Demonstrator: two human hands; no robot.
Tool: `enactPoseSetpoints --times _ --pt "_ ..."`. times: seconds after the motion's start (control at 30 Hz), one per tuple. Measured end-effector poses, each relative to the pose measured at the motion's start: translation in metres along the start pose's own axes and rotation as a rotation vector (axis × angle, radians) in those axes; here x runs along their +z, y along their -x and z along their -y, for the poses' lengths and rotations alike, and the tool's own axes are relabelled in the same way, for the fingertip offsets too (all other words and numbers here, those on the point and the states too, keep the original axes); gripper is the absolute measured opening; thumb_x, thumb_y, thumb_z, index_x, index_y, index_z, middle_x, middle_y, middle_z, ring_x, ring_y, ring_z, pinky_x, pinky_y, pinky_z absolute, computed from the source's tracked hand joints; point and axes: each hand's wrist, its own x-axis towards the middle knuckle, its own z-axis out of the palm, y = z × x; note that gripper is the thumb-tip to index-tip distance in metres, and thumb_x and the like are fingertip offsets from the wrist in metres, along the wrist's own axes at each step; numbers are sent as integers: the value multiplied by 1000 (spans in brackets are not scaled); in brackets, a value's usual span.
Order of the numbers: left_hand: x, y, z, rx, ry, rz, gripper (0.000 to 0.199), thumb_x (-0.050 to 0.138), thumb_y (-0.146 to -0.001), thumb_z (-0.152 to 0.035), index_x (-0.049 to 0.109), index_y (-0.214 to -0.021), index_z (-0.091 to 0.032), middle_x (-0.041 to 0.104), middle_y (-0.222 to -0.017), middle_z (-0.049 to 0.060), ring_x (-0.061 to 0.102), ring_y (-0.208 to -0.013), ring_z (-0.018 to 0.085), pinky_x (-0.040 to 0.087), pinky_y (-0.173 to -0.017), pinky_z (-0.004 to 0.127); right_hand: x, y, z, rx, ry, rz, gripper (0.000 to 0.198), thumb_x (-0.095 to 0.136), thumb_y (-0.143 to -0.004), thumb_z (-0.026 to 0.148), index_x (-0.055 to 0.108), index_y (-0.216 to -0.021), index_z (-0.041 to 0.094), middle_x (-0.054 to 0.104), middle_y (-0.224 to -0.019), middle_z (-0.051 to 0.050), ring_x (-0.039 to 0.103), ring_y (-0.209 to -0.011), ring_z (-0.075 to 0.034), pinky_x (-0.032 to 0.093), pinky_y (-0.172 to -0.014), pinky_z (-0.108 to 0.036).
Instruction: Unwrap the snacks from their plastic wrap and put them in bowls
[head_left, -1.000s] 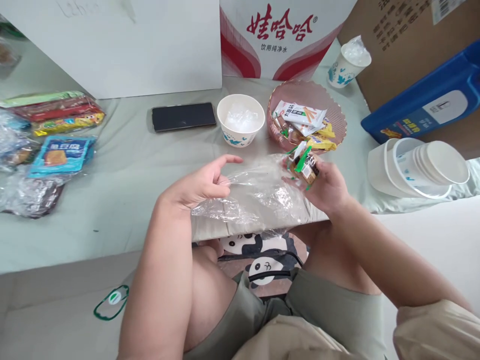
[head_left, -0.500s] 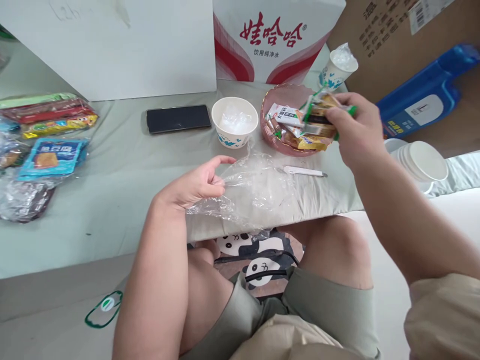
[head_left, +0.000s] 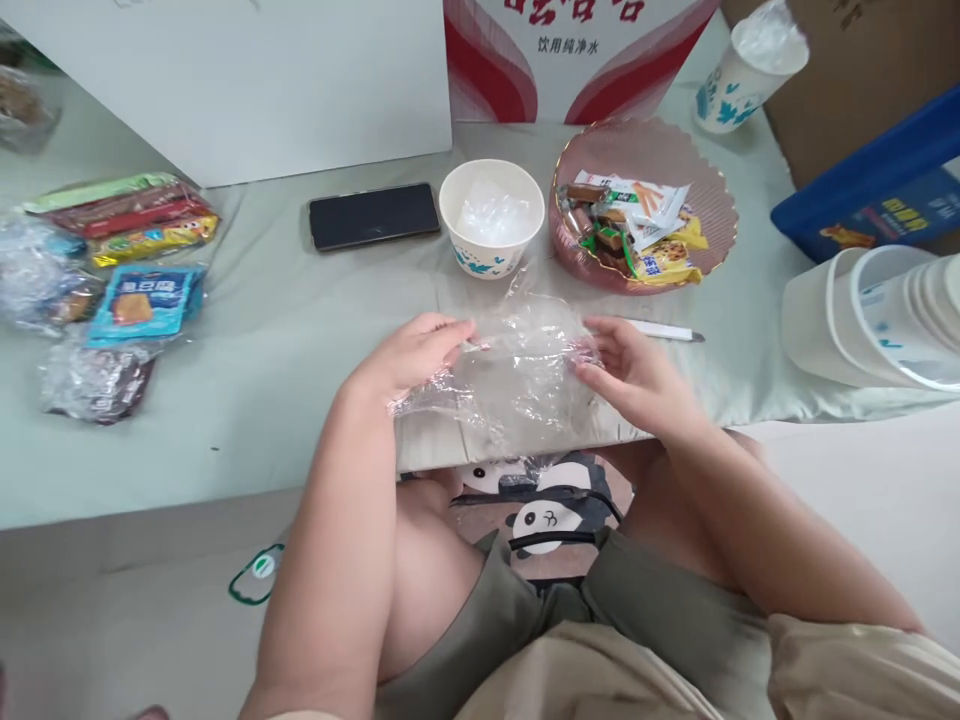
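A crumpled clear plastic bag (head_left: 517, 365) lies at the table's front edge, between my two hands. My left hand (head_left: 412, 355) is closed on its left side, thumb and forefinger near each other. On the other side, my right hand (head_left: 637, 375) has curled fingers around the bag's right edge, fingertips partly behind the film. Just beyond the bag stands a paper cup (head_left: 491, 245) with clear plastic inside. A pink scalloped bowl (head_left: 716, 240) to its right holds several wrapped snacks (head_left: 637, 225). Partly behind my right hand lies a white pen-like cutter (head_left: 667, 331).
A phone (head_left: 375, 216) lies left of the cup. Packaged snacks (head_left: 142, 300) are piled at the far left. White boxes (head_left: 300, 90) stand behind. On the right are another paper cup (head_left: 739, 85), a blue bottle (head_left: 862, 190) and white containers (head_left: 817, 320).
My right hand has let go of the wrapped snacks, which now lie in the bowl, and has come down to the plastic bag. My left hand stays at the bag. The view has shifted.
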Motion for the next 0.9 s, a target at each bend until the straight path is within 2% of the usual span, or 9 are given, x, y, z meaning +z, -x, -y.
enactPoseSetpoints --times 0.1,0.17,0.27,0.4,0.5,0.63,0.77,0.83,0.9 --pt "0 -5 4 119 23 -9 37 53 -98 -43 78 -92 -17 34 -46 -6 27 -44 10 23 -48 25 0 -7 -2 72 -25 -2 29 76 -83 48 64 -88 22 62 -64 2 58 -52 -13 47 -51 -29" --pt "1 -9 5 193 90 -35 37 55 -96 -46 78 -89 -17 38 -47 -4 31 -45 10 26 -47 25 -4 -13 -2 13 -114 -141 27 76 -83 47 61 -84 24 59 -64 4 52 -49 -11 44 -48 -28" --pt "6 -13 6 276 297 -120 33 63 -89 -49 74 -85 -17 59 -65 1 52 -58 12 41 -53 23 -9 -17 -3 -86 -380 -240 38 81 -77 52 62 -101 30 68 -86 1 66 -70 -15 55 -63 -30" --pt "19 -13 3 297 513 -175 35 65 -86 -54 66 -89 -19 73 -106 9 70 -94 20 55 -64 26 -8 -14 -6 -2 -571 -85 60 85 -68 64 62 -115 33 75 -115 -4 72 -112 -23 59 -96 -41" --pt "26 -11 0 274 491 -200 42 58 -90 -63 64 -94 -21 74 -105 9 72 -98 23 52 -58 24 -1 -8 -7 46 -529 28 57 88 -65 65 64 -103 30 76 -122 -6 70 -119 -26 58 -101 -45" --pt "30 -10 1 253 369 -275 51 54 -91 -72 65 -102 -23 71 -83 4 67 -61 14 31 -41 22 6 -4 -7 104 -465 77 47 84 -72 61 58 -86 26 77 -90 -3 76 -85 -19 62 -76 -35" --pt "27 -10 7 181 204 -292 46 56 -93 -65 66 -97 -20 58 -53 -3 33 -32 6 21 -37 24 2 -7 -4 144 -411 -65 40 78 -79 55 52 -87 26 64 -61 6 54 -41 -10 44 -43 -24" --pt "23 -10 10 131 181 -230 46 58 -91 -63 68 -94 -18 59 -52 -1 40 -34 7 22 -37 24 -2 -9 -2 161 -367 -87 35 78 -78 49 55 -90 25 60 -55 8 44 -34 -8 32 -37 -23" --pt "19 -8 11 127 205 -155 49 62 -87 -64 69 -95 -16 71 -68 6 61 -51 12 28 -40 22 -5 -9 0 169 -327 -60 30 75 -79 45 59 -93 25 57 -51 9 38 -32 -7 26 -35 -23"
